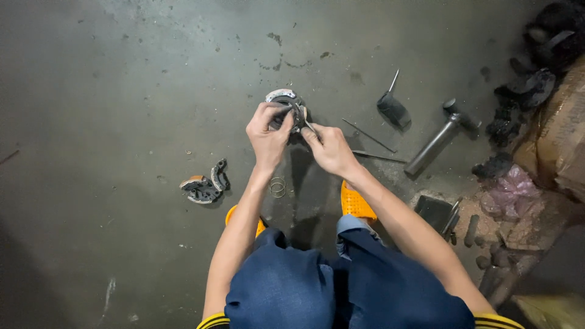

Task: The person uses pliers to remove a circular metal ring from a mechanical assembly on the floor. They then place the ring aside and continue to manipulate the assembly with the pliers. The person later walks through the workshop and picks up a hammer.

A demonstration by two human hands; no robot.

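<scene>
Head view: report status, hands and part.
Left hand grips round metal assembly. Right hand works thin tool into it. Loose curved shoes and wire rings on floor, apart.

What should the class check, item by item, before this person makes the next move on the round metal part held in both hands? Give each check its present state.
1. Left hand grips the round metal part: ok.
2. Right hand holds a thin tool against the part: ok; its tip cannot be told.
3. Part held clear above the concrete floor: ok.
4. Loose wire rings lie on the floor near the feet, within sight: ok.
5. Removed curved shoe pieces set aside at the left: ok.
6. Hammer lies apart at the right: ok.
</scene>
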